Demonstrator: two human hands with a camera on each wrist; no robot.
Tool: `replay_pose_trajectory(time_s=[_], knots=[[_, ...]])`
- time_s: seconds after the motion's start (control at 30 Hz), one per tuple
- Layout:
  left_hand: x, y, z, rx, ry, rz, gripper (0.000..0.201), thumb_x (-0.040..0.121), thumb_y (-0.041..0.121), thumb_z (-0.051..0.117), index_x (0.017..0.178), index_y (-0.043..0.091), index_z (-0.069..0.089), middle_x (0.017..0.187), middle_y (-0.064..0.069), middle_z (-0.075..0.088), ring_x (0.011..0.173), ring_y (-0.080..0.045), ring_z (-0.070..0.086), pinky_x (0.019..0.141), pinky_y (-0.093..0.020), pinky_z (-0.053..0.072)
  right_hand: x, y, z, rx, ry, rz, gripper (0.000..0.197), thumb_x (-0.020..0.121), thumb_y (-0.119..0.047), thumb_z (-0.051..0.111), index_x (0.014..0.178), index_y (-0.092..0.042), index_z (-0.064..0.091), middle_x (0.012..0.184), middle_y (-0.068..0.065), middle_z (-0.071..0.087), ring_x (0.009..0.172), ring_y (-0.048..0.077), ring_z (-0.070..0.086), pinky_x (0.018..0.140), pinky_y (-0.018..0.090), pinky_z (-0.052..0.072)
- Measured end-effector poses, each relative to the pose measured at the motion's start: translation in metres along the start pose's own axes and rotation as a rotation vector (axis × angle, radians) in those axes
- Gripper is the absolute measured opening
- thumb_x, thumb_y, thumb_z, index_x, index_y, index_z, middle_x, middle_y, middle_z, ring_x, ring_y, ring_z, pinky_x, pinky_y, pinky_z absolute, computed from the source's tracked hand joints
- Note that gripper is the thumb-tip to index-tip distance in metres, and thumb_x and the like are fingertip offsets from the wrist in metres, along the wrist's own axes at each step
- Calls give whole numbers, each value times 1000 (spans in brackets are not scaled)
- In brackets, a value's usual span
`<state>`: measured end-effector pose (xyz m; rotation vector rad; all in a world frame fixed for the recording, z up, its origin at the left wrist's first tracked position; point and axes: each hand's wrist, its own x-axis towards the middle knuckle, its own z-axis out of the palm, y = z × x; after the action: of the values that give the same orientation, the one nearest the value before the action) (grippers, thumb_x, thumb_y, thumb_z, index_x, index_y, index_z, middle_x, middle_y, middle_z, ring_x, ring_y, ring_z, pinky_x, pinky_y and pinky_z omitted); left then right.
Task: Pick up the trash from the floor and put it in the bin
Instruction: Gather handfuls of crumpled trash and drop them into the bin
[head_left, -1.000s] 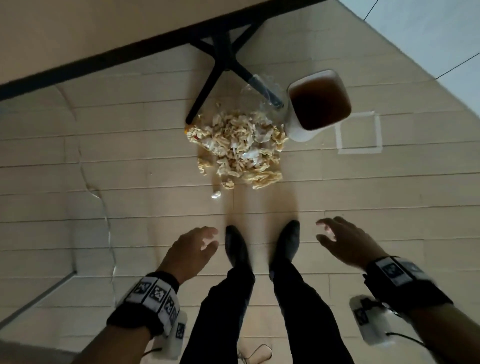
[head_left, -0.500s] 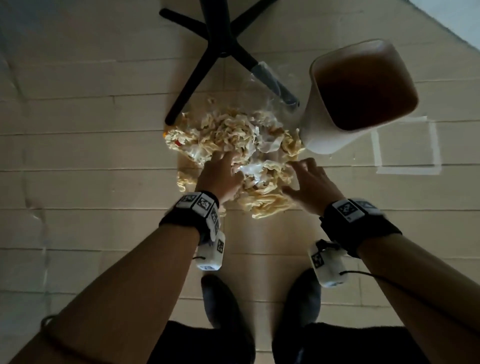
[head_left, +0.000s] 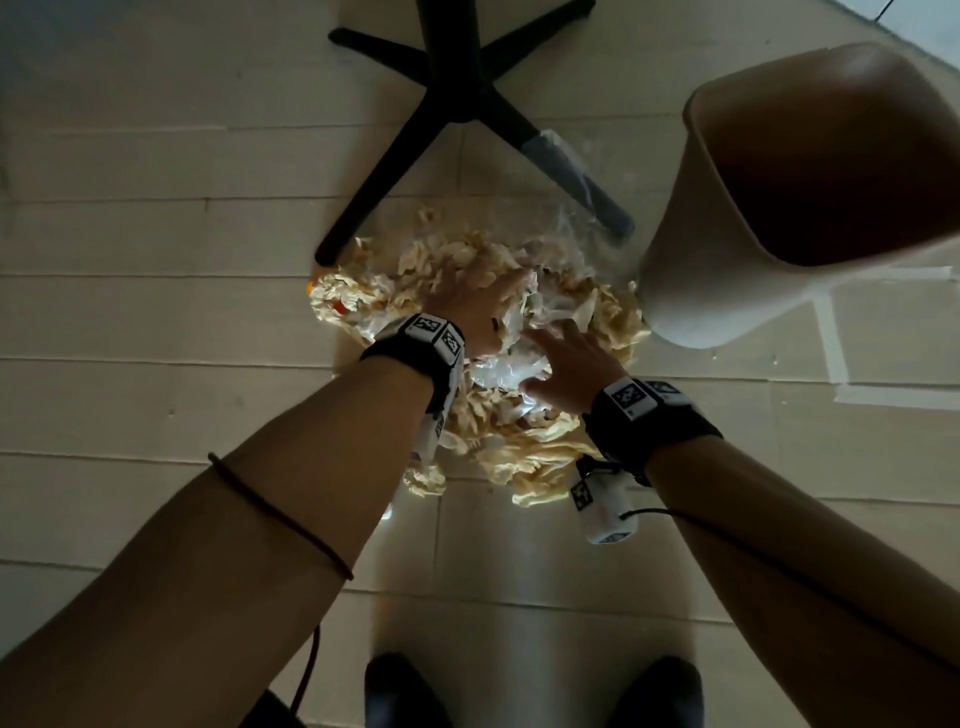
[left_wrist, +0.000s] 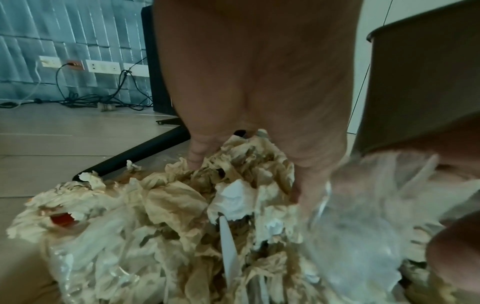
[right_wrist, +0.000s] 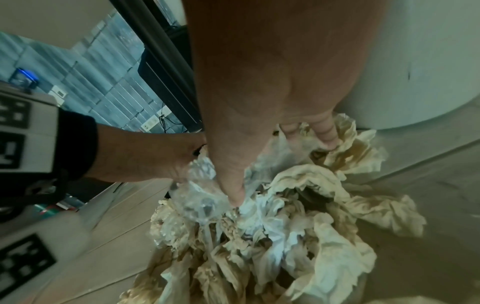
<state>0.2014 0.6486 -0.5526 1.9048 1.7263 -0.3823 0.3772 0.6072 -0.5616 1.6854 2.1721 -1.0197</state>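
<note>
Here, near to far.
Right hand (head_left: 569, 364): fingers dug into the trash pile (head_left: 519, 447), thumb pinching clear plastic; close fully round a bundle before lifting.
Left hand (head_left: 480, 306): fingers curled into crumpled paper on the pile's far side; scoop toward the right hand.
Trash: heaped on the floor (head_left: 156, 322), touching the bin's base.
Bin (head_left: 727, 249): upright, just beside; a short carry.

Dim, arms shadowed; glare on pile centre; wide-angle warp, edge blur.
</note>
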Motion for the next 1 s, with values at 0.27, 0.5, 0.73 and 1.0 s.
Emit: replay_pose_trajectory(time_s=[0.27, 0.5, 0.73, 1.0], knots=[[-1, -6, 29, -145, 234, 30, 45, 83, 11, 60, 124, 29, 60, 134, 2, 51, 112, -23, 59, 89, -37, 53, -3, -2, 0, 48, 47, 9, 67, 91, -39, 60, 151, -36, 31, 160, 0, 28, 151, 25, 20, 117, 69, 3], [-30, 6, -20, -672, 467, 110, 29, 79, 8, 73, 105, 20, 69, 103, 7, 68, 95, -12, 66, 81, -28, 58, -5, -25, -44, 654, 563, -79, 42, 92, -24, 47, 132, -27, 59, 141, 3, 51, 123, 20, 54, 111, 49, 39], [-51, 44, -40, -885, 536, 253, 31, 77, 16, 79, 102, 18, 62, 94, 7, 69, 85, -4, 67, 70, -18, 54, 12, -31, -65, 1447, 99, -119, 66, 93, -60, 55, 124, -2, 57, 115, 15, 68, 105, 28, 67, 96, 45, 53], [-54, 46, -27, -816, 585, 261, 57, 75, 40, 81, 123, 24, 54, 106, 9, 67, 99, -10, 64, 81, -32, 57, 13, -24, -78, 1654, -31, -199, 17, 97, -19, 63, 112, -11, 63, 96, 10, 69, 89, 22, 69, 76, 36, 58]])
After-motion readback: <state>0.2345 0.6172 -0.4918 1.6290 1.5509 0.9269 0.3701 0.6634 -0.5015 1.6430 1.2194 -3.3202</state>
